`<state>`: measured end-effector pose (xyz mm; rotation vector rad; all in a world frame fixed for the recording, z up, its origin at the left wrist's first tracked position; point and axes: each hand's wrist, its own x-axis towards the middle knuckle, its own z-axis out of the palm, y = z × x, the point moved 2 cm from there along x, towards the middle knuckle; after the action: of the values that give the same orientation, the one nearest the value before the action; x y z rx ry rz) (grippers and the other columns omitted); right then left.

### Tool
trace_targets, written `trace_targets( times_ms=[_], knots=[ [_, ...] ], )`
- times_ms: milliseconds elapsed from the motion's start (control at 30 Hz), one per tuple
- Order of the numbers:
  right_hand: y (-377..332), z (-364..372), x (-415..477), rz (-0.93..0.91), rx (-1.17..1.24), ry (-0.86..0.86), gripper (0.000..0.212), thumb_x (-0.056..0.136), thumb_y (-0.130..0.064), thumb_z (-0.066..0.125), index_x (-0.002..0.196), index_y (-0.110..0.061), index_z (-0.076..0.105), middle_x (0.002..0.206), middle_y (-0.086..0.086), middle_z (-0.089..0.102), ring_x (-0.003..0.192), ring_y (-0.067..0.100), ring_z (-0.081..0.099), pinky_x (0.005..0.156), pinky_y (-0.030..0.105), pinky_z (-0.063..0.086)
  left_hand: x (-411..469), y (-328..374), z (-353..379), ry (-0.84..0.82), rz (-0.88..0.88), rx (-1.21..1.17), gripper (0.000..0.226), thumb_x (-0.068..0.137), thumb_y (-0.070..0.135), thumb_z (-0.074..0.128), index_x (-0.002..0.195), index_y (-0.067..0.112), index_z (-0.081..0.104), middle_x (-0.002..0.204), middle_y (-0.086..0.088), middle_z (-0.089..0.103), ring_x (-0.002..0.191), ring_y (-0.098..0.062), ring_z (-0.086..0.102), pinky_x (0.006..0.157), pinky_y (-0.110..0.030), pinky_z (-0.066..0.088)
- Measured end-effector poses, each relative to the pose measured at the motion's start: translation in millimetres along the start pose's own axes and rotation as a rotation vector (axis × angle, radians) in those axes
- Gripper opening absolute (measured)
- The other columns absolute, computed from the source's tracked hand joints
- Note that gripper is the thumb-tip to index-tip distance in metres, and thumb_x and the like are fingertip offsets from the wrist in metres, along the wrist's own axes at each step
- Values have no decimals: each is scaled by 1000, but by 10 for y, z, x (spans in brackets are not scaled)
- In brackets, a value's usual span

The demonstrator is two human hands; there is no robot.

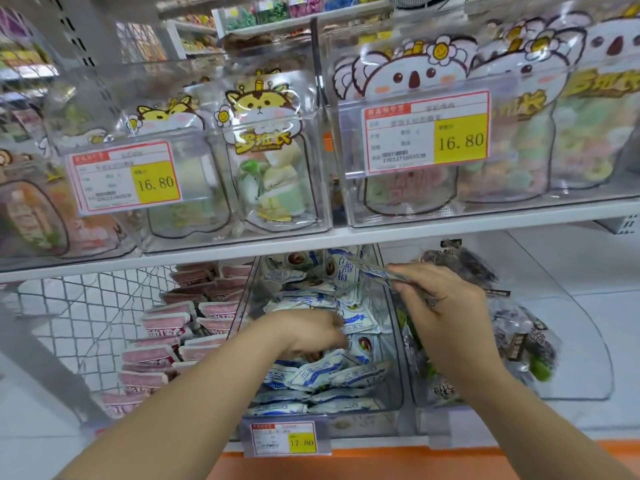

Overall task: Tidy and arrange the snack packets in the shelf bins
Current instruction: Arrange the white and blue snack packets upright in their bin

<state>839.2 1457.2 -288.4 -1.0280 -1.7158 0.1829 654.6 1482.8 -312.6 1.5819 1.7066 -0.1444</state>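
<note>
A person's two bare forearms reached into a clear plastic bin (363,426) on the lower shelf, which was filled with small blue-and-white snack packets (311,375). The left hand (308,332) lay knuckles-up on the heap near the middle of the bin, its fingers curled down among the packets. Whether it gripped one could not be told. The right hand (446,303) hovered over the bin's right wall, thumb and fingers pinching one flat blue-and-white packet (367,270) held above the pile. Stacked pink packets (173,327) sat just left of the bin, and dark packets (519,337) just right of it. A yellow price tag (301,442) reading 17.80 hung on the bin's front. On the shelf above, clear tubs held cartoon-animal pouches (263,157).
</note>
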Motion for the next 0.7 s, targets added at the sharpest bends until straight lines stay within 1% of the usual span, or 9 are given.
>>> trace_targets(
  times_ms=[67,100,200,300,367,467,533,600,700],
  knots=[
    [10,10,-4,-6,-9,-14,32,77,5,70,102,-15,73,94,-17,62,92,-5,54,90,0,36,61,-78,69,-9,32,-19,60,94,28,55,147,27,27,150,-3,36,125,-21,45,103,-28,38],
    [11,19,-3,-15,-10,-19,32,77,6,70,102,-16,73,94,-17,62,91,-3,56,89,2,38,75,-94,91,16,58,-50,63,93,26,57,147,29,26,151,-2,33,130,-21,41,108,-30,35],
    [1,36,1,-31,-3,-14,31,77,5,69,101,-15,74,94,-17,62,89,6,61,86,13,44,115,-97,122,133,145,-107,68,86,17,68,145,27,33,150,-1,32,133,-19,38,111,-29,31],
    [-26,50,5,-36,9,-6,26,79,-4,64,100,-15,74,94,-17,62,88,9,63,84,17,45,108,-50,142,249,183,-194,61,80,7,73,135,18,48,143,-2,45,128,-16,44,102,-20,35],
    [-40,62,3,-34,7,-14,27,78,-6,63,100,-16,74,93,-17,62,89,11,63,84,17,45,111,-25,148,293,186,-211,53,79,3,73,127,17,56,138,-3,50,123,-18,49,95,-20,39],
    [-66,71,7,-38,-9,-13,27,78,-6,62,100,-15,74,92,-17,61,88,12,64,83,17,44,67,21,100,333,188,-222,40,81,-2,68,115,18,62,125,3,53,118,-17,54,84,-16,42],
    [-73,67,12,-38,-10,-13,27,78,-7,62,100,-16,74,92,-17,61,88,12,64,83,17,44,24,47,44,347,230,-378,36,82,-9,61,104,18,63,121,2,58,107,-15,59,80,-18,49],
    [-62,62,11,-26,1,-20,29,79,-1,67,102,-17,73,94,-17,62,89,10,63,85,17,44,-53,69,-19,359,283,-649,35,83,-16,53,96,15,61,113,-5,63,91,-14,62,74,-18,55],
    [-47,45,3,-16,24,-18,32,80,2,69,104,-17,72,95,-16,63,90,5,61,88,15,44,-179,38,-120,405,312,-994,37,87,-16,47,94,17,61,109,-4,63,95,-17,63,75,-23,57]
  ],
)
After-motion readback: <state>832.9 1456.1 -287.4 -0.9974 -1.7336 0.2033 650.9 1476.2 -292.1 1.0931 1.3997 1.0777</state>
